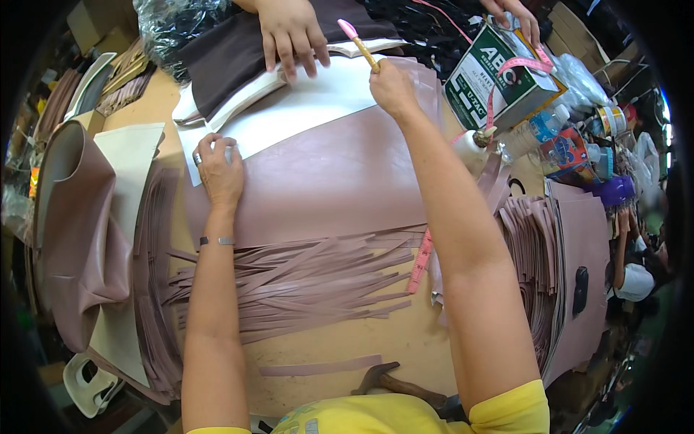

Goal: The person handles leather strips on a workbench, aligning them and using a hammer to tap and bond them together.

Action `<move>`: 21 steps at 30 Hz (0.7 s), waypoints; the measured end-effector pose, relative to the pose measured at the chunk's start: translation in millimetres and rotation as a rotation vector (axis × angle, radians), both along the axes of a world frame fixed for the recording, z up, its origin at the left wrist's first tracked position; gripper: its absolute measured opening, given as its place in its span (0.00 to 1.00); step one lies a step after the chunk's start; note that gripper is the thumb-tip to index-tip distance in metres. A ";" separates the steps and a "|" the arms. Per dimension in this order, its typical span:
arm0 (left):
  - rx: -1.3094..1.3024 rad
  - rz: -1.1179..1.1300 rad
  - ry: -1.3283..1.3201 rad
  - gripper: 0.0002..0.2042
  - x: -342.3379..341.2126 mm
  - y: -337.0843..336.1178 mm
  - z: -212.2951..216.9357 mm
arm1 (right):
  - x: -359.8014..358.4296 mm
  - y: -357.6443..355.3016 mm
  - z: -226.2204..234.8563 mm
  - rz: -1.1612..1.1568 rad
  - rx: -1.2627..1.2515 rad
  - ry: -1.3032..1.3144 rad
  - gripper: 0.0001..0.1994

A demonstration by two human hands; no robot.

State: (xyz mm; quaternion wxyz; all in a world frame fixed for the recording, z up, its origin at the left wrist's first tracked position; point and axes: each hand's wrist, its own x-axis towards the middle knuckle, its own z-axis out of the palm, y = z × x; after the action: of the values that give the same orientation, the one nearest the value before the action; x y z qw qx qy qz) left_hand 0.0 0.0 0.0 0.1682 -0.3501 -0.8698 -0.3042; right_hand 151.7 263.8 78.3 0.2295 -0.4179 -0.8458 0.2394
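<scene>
My left hand [219, 172] lies with its fingers down on the left side of a white sheet [318, 101] and a mauve leather sheet [332, 173]. A ring and a bracelet are on that arm. My right hand [394, 88] grips a slim wooden-handled brush [359, 47] with a pink tip, pointing up and left above the far edge of the white sheet. Another person's hand [289, 36] reaches in from the far side, fingers spread over the white sheet. Beside it lies a stack topped with dark brown material [231, 65].
Mauve strips [303, 282] lie in front of the sheet, with a hammer [397, 383] nearer me. Leather stacks [531, 253] flank the right; a folded leather piece [79, 231] is left. A green-and-white can [488, 79], touched by another person's hand [517, 18], stands near bottles [538, 130].
</scene>
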 end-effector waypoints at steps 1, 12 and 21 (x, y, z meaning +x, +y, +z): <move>0.012 -0.010 0.025 0.05 -2.0 0.7 -2.0 | 0.3 0.5 -2.9 0.000 0.002 0.012 0.13; 0.007 -0.081 0.053 0.04 -0.4 0.7 1.3 | 0.4 -4.8 5.6 -0.009 -0.116 0.165 0.12; 0.126 -0.144 0.227 0.06 -1.0 -3.5 0.2 | 91.6 -138.5 1.6 0.686 0.317 0.429 0.06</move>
State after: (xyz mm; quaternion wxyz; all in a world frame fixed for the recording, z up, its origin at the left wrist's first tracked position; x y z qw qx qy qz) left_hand -1.0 -3.5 0.2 0.2647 -0.4327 -0.7970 -0.3279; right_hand 243.3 125.2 80.0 0.3684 -0.0133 -0.8952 0.2503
